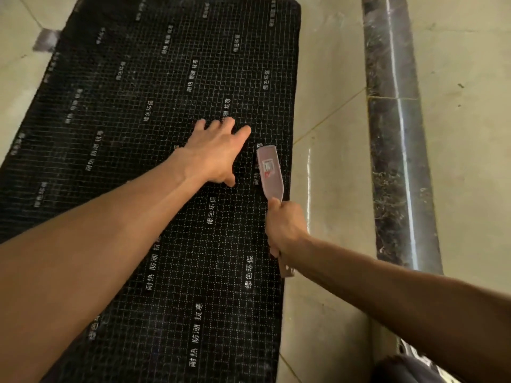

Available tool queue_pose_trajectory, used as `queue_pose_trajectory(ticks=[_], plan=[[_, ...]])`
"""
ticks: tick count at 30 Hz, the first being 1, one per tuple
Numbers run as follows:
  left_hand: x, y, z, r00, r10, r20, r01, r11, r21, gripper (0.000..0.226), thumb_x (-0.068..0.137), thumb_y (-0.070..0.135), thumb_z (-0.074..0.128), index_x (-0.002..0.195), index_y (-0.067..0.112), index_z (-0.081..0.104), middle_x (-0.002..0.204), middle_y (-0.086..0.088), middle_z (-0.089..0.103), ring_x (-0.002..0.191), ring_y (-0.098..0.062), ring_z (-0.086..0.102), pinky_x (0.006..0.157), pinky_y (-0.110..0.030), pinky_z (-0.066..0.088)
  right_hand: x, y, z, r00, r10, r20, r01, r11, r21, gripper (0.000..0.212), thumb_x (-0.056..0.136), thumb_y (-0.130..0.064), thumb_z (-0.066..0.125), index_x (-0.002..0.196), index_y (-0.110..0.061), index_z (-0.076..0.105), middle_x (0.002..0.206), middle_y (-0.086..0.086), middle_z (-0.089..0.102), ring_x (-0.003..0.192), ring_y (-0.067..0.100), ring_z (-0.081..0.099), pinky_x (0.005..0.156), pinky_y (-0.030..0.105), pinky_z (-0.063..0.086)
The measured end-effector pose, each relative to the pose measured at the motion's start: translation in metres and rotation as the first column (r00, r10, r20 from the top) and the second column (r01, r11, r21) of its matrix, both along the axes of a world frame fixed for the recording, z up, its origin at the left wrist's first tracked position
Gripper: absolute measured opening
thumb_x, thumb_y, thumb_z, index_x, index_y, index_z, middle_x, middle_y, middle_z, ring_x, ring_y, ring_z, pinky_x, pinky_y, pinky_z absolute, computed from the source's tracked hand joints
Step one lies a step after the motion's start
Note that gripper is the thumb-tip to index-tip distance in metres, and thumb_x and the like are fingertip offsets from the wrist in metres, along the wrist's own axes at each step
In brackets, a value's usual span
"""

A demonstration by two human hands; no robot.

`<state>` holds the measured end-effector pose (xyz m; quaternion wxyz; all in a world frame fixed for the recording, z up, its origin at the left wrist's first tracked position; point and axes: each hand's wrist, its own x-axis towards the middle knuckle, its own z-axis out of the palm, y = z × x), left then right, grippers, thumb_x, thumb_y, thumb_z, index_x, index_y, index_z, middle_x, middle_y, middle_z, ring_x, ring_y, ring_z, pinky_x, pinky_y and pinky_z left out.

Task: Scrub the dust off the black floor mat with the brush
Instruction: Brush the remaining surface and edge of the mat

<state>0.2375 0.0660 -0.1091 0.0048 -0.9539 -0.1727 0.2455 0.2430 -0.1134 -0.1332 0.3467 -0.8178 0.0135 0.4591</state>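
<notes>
- Lying flat on the tiled floor (331,111), the black floor mat (124,120) looks thin and flexible, so it can slide.
- The left hand (214,153) presses it with spread fingers.
- The right hand (284,228) grips the handle of the brush (269,172); the bristles are probably touching the mat's right edge.
- The brush seems light and stiff.

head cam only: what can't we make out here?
- Brush bristles: head view, they face down against the black floor mat, hidden under its back.
- Brush handle: mostly wrapped by the right hand.
- Dust on the mat: too fine and blurred to judge.
- Mat's near end: cut off by the bottom edge.
- Left hand palm: faces down on the mat, contact unseen.
</notes>
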Motion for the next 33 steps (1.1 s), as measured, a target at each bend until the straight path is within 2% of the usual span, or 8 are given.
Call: queue_pose_trajectory(ticks=[2,5,9,18,21,25,29,33], plan=[[-0.005,-0.009,0.002,0.997,-0.073,0.009,0.072,0.997,0.029,0.117,0.062,0.048,0.09,0.153,0.022,0.021,0.154,-0.015,0.028,0.139,-0.033,0.035,0.118,-0.057,0.02,-0.001,0.0,-0.002,1.0,-0.028,0.004,0.028,1.0,0.006,0.03,0.107,-0.033,0.033,0.107,-0.011,0.053,0.072,0.003,0.054,0.054,0.015,0.05,0.046,0.031,0.041],[-0.015,-0.023,0.007,0.99,-0.131,-0.058,0.133,0.99,0.035,0.114,0.059,0.06,0.087,0.147,0.018,0.029,0.148,-0.014,0.034,0.136,-0.031,0.038,0.118,-0.057,0.021,-0.027,-0.027,-0.004,0.997,-0.062,-0.034,0.063,0.998,0.024,0.04,0.107,-0.037,0.031,0.094,-0.009,0.057,0.067,0.0,0.052,0.051,0.013,0.047,0.045,0.03,0.039],[-0.023,-0.042,0.007,0.976,-0.122,-0.181,0.131,0.991,0.035,0.125,0.056,0.065,0.085,0.15,0.014,0.022,0.148,-0.015,0.032,0.137,-0.032,0.036,0.119,-0.06,0.017,-0.068,-0.074,0.011,0.987,-0.065,-0.15,0.069,0.997,0.023,0.047,0.107,-0.033,0.03,0.074,-0.012,0.055,0.059,-0.002,0.048,0.051,0.016,0.043,0.051,0.032,0.04],[-0.03,-0.052,0.005,0.979,-0.091,-0.18,0.102,0.993,0.051,0.134,0.055,0.064,0.087,0.153,0.011,0.013,0.153,-0.016,0.025,0.14,-0.034,0.034,0.119,-0.061,0.013,-0.019,-0.012,-0.016,0.992,-0.123,-0.003,0.123,0.992,-0.011,0.042,0.106,-0.036,0.034,0.107,-0.006,0.063,0.075,0.005,0.057,0.058,0.02,0.053,0.051,0.032,0.042],[-0.03,-0.051,0.005,0.981,-0.089,-0.173,0.098,0.994,0.041,0.133,0.056,0.062,0.087,0.153,0.011,0.012,0.153,-0.016,0.025,0.14,-0.033,0.033,0.119,-0.062,0.013,-0.059,-0.05,-0.015,0.996,-0.071,-0.054,0.071,0.997,0.01,0.043,0.106,-0.037,0.031,0.09,-0.011,0.062,0.068,0.001,0.058,0.058,0.017,0.052,0.053,0.037,0.048],[-0.028,-0.052,0.004,0.98,-0.084,-0.18,0.093,0.995,0.04,0.132,0.057,0.059,0.089,0.153,0.011,0.012,0.153,-0.017,0.024,0.141,-0.033,0.03,0.119,-0.061,0.012,-0.074,-0.075,-0.004,0.997,-0.036,-0.069,0.04,0.997,0.059,0.046,0.106,-0.033,0.03,0.07,-0.016,0.052,0.059,-0.003,0.046,0.055,0.016,0.041,0.053,0.032,0.036],[-0.029,-0.053,0.003,0.982,-0.09,-0.168,0.099,0.994,0.049,0.132,0.056,0.06,0.089,0.153,0.011,0.013,0.151,-0.015,0.027,0.141,-0.032,0.032,0.119,-0.061,0.014,-0.036,-0.029,-0.007,0.999,-0.047,-0.016,0.047,0.999,-0.012,0.041,0.106,-0.034,0.03,0.099,-0.01,0.062,0.067,-0.001,0.052,0.053,0.013,0.048,0.048,0.029,0.041],[-0.03,-0.053,0.005,0.982,-0.086,-0.17,0.095,0.994,0.049,0.133,0.056,0.061,0.088,0.153,0.011,0.012,0.151,-0.014,0.027,0.141,-0.032,0.031,0.119,-0.061,0.014,-0.029,-0.018,-0.013,0.997,-0.08,-0.008,0.08,0.997,0.003,0.039,0.106,-0.034,0.031,0.104,-0.009,0.061,0.072,0.003,0.055,0.056,0.016,0.051,0.051,0.031,0.043]])
